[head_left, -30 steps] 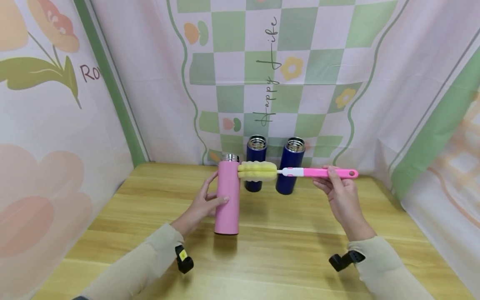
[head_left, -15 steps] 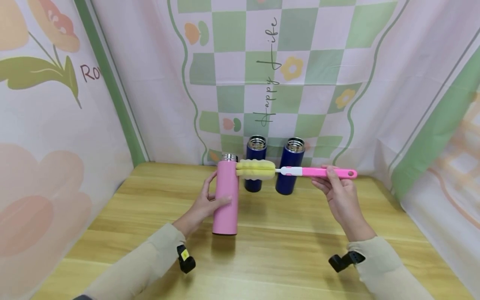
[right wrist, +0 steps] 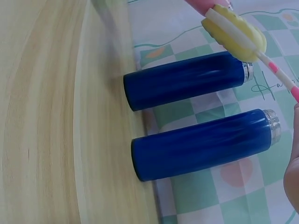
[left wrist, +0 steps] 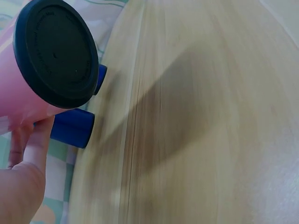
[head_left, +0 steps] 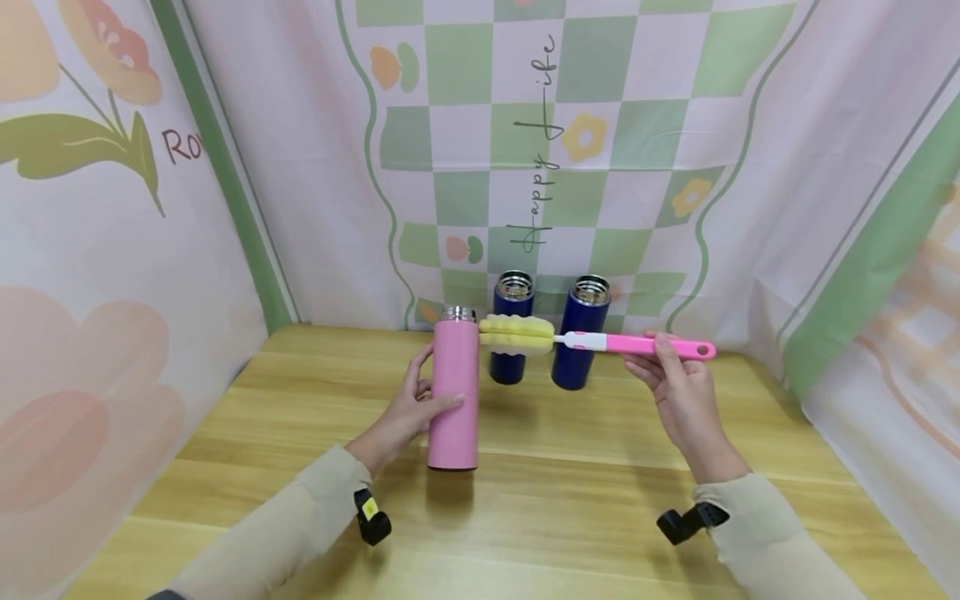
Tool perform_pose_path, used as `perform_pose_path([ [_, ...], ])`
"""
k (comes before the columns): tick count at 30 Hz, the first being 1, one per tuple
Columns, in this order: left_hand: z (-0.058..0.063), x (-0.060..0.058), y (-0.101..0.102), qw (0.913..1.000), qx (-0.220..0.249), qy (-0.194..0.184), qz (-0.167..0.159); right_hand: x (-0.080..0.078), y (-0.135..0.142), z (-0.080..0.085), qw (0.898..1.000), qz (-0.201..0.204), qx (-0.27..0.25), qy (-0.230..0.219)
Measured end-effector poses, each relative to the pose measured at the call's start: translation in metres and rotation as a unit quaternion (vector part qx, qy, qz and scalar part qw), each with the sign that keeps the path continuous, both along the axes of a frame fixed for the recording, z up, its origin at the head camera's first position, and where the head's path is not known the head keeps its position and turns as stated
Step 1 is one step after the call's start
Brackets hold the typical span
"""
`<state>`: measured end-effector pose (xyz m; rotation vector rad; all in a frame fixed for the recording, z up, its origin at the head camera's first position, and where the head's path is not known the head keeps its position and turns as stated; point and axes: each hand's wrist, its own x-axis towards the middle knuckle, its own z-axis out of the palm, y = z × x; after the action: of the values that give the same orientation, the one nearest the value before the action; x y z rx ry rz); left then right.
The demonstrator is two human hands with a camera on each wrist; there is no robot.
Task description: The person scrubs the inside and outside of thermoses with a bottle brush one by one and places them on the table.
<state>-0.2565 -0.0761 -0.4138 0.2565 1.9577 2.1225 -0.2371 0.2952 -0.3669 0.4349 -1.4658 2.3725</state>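
Note:
My left hand grips a pink bottle around its body and holds it upright above the table. The bottle's metal neck is bare, and its dark base faces the left wrist camera. With thumb and fingers my right hand pinches the pink handle of a bottle brush. The brush lies level, its yellow sponge head pointing left at the pink bottle's upper side. Whether sponge and bottle touch, I cannot tell exactly. In the right wrist view only part of the hand shows.
Two dark blue bottles without lids stand at the back of the wooden table: one blue bottle partly behind the sponge, another blue bottle to its right. A patterned curtain hangs just behind them.
The brush and the pink bottle have shifted slightly left and then back right. Both hands keep their holds, and the blue bottles have stayed put.

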Motion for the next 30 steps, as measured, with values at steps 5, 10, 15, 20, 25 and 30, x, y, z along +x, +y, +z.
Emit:
perform_pose_path([
  [5,0.001,-0.001,-0.001,1.0,-0.004,0.002,0.003,0.0,0.0,0.0,1.0,-0.001,0.008,0.003],
  [10,0.003,-0.004,-0.003,0.9998,-0.013,0.005,0.012,0.002,0.0,0.0,1.0,0.01,0.016,0.003],
  [15,0.006,-0.006,-0.005,0.9997,-0.009,0.007,0.022,0.005,-0.001,0.0,0.999,0.02,0.043,-0.002],
  [20,0.009,-0.006,-0.008,0.9994,0.023,0.005,0.026,0.009,-0.001,0.0,0.998,0.029,0.061,-0.014],
  [25,0.01,-0.008,-0.01,0.9987,0.039,0.009,0.032,0.011,0.0,-0.004,0.997,0.044,0.061,-0.014],
  [30,0.011,-0.008,-0.012,0.9983,0.038,0.016,0.041,0.012,0.003,-0.009,0.996,0.06,0.069,-0.012],
])
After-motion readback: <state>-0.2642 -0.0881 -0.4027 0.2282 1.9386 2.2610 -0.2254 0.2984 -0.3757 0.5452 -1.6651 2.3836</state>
